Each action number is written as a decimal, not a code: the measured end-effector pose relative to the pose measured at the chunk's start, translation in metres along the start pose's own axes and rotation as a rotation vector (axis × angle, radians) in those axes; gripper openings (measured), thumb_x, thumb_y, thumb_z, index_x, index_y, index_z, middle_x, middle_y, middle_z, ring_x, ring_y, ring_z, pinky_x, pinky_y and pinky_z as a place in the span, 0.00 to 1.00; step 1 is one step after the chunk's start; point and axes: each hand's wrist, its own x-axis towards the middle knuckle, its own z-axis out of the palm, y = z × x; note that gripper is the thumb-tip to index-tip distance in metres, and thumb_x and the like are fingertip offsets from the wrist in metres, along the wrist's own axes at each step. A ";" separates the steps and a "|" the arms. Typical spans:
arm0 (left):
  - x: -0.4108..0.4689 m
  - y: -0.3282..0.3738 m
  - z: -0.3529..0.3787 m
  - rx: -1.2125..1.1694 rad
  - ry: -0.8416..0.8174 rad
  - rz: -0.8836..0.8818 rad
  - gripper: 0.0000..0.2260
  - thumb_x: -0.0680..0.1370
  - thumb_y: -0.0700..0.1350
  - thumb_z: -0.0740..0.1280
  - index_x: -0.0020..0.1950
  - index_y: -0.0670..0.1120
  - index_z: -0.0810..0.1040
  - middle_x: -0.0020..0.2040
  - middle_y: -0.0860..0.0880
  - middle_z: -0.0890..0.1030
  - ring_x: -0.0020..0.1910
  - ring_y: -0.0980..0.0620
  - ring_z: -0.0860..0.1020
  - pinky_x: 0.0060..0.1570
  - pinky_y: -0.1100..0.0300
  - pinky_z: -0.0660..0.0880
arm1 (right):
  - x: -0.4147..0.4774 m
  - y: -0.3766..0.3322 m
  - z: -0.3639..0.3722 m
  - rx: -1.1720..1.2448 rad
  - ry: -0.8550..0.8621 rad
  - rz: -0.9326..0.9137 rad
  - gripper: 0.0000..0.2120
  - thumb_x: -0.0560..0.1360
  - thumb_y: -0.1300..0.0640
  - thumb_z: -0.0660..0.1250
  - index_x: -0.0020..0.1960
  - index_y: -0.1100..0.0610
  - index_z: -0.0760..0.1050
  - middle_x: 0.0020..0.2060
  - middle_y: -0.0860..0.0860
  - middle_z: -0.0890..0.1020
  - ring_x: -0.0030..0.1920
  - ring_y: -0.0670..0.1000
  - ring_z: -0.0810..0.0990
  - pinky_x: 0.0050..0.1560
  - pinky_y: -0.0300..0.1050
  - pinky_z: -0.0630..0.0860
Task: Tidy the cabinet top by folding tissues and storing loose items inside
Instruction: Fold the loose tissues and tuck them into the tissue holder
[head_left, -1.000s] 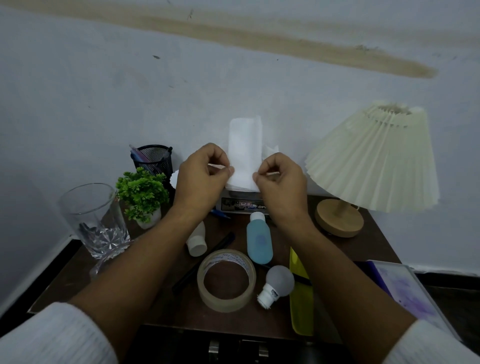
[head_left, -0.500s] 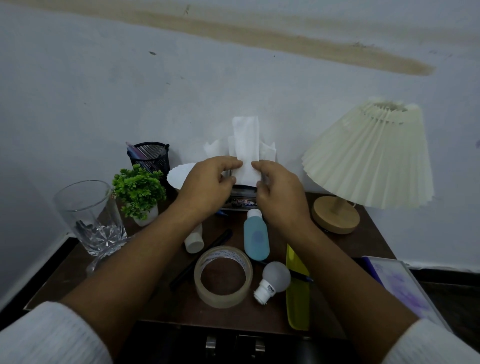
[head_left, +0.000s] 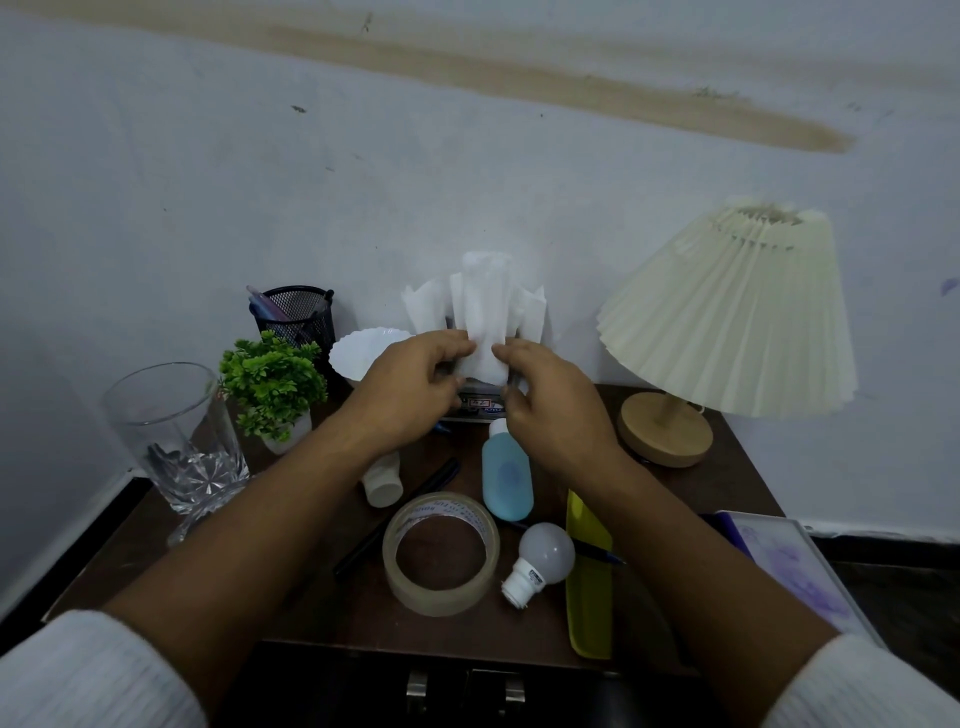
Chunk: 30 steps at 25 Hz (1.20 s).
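Lowered the left hand (head_left: 410, 395) and right hand (head_left: 550, 405) from above the tissue box (head_left: 480, 406) down onto its top. Brought the folded tissue (head_left: 483, 317) down with them, its lower end now at the box top, pinched between fingers (head_left: 452, 340). Uncovered other tissues (head_left: 426, 306) standing behind it. Curled over its top edge.

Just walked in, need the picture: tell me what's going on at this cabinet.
A person is handling a folded white tissue with both hands: the left hand and the right hand pinch its lower end, holding it upright over a small box at the back of the dark wooden cabinet top. The loose items are not stored yet: a clear tape roll, a blue bottle, a white light bulb and a flat yellow plastic piece lie in front.
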 end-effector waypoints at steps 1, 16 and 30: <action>0.000 -0.001 0.000 0.008 -0.012 -0.003 0.21 0.80 0.35 0.67 0.73 0.44 0.74 0.75 0.51 0.71 0.57 0.48 0.82 0.57 0.59 0.79 | 0.000 0.001 0.001 -0.015 -0.031 -0.005 0.23 0.79 0.64 0.65 0.73 0.56 0.73 0.70 0.51 0.76 0.68 0.52 0.76 0.69 0.51 0.74; 0.005 -0.004 -0.004 0.161 -0.012 0.061 0.21 0.77 0.43 0.72 0.70 0.45 0.78 0.71 0.51 0.76 0.67 0.53 0.75 0.69 0.57 0.71 | 0.006 0.000 -0.007 0.048 0.055 0.033 0.18 0.79 0.56 0.68 0.68 0.56 0.77 0.64 0.50 0.80 0.61 0.49 0.78 0.60 0.41 0.74; 0.005 0.004 -0.004 0.186 0.013 0.060 0.23 0.77 0.47 0.73 0.72 0.46 0.76 0.72 0.51 0.74 0.65 0.53 0.76 0.64 0.60 0.72 | 0.007 -0.001 -0.006 0.024 -0.013 0.021 0.16 0.79 0.58 0.67 0.66 0.56 0.79 0.61 0.51 0.82 0.59 0.49 0.80 0.58 0.40 0.74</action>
